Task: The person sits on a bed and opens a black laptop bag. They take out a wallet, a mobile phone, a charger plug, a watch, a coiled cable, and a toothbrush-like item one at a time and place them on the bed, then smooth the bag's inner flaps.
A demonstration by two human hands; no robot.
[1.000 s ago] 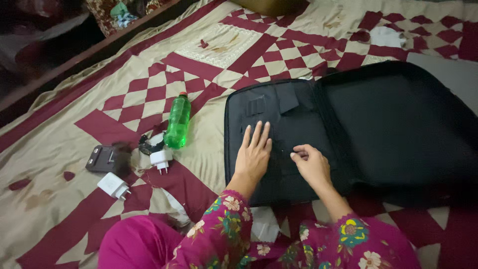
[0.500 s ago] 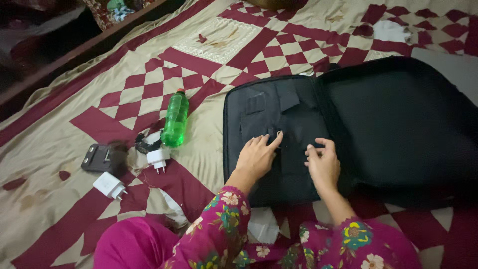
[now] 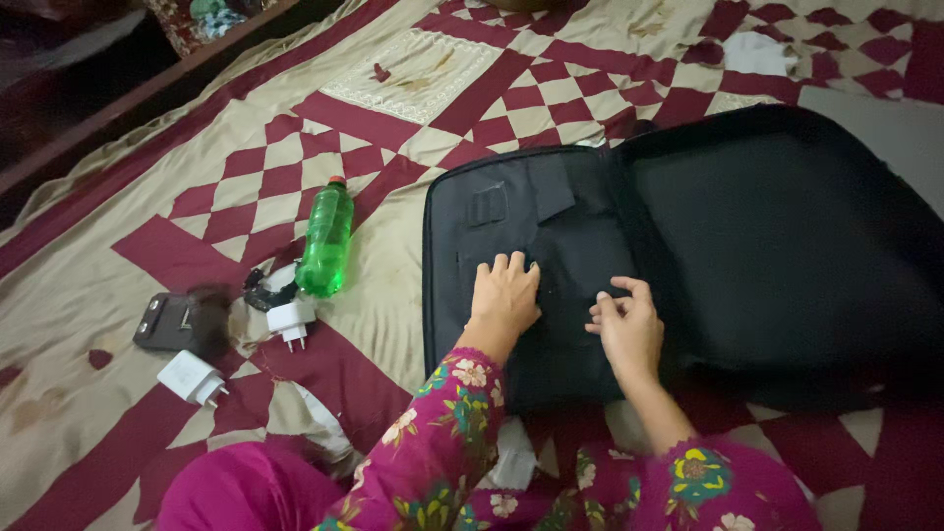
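Note:
An open black laptop-style bag point(image 3: 787, 246) lies flat on a maroon and cream quilt point(image 3: 246, 197). Its left half carries an inner pocket panel point(image 3: 575, 231) with small straps. My left hand point(image 3: 506, 295) lies on that panel, fingertips curled over the pocket's top edge. My right hand point(image 3: 624, 329) sits just to the right, with thumb and fingers pinched on the pocket fabric near the bag's centre fold. The right half of the bag shows only dark lining. Both arms wear pink floral sleeves.
Left of the bag lie a green plastic bottle point(image 3: 324, 241), two white plug adapters point(image 3: 291, 320) point(image 3: 192, 379), a dark flat device point(image 3: 172, 323) and a black coiled item point(image 3: 258, 290). A white cloth point(image 3: 752, 54) lies far right. The wooden bed edge point(image 3: 118, 108) runs along the upper left.
My left hand went from flat and spread to curled on the pocket edge. My right hand shifted right and up along the pocket. The view drifted slightly.

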